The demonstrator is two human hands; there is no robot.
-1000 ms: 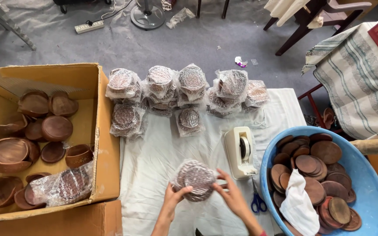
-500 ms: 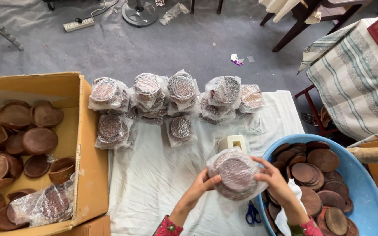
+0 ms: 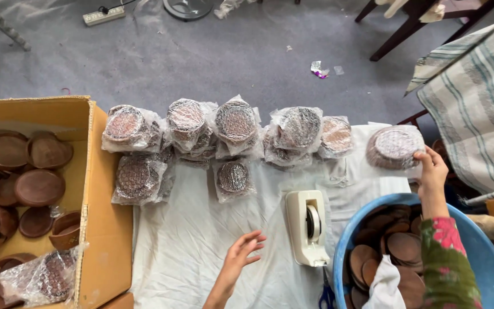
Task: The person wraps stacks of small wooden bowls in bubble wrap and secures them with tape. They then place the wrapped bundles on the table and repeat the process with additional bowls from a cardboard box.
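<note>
A white cloth [image 3: 201, 240] covers the work surface, and on its left side sits a big open cardboard box [image 3: 101, 189] holding loose brown clay dishes [image 3: 38, 186], with one plastic-wrapped bundle [image 3: 35, 277] tucked in its near corner. Over on the right, a blue tub [image 3: 487, 257] holds more brown clay discs [image 3: 401, 246], a white cloth rag [image 3: 385, 283] draped over them at the near side. To the far right, a striped fabric [image 3: 475, 97] hangs over furniture.

Along the far edge of the cloth runs a row of wrapped stacks [image 3: 235, 123], clay pieces bundled in clear plastic, with two more packets just in front of the row. The right hand [image 3: 433, 169] is out at the right end of that row, fingers closed on the near edge of a wrapped stack [image 3: 394, 146] that sits at the cloth's far right corner, just beside the last packet in the line. A floral sleeve [image 3: 444, 257] trails back over the tub.

The left hand [image 3: 241, 252] hovers over the bare middle of the cloth, fingers spread and loosely curled, gripping nothing. Just to its right stands a cream tape dispenser [image 3: 307, 226], and blue-handled scissors [image 3: 327, 294] lie near the bottom edge beside the tub.
</note>
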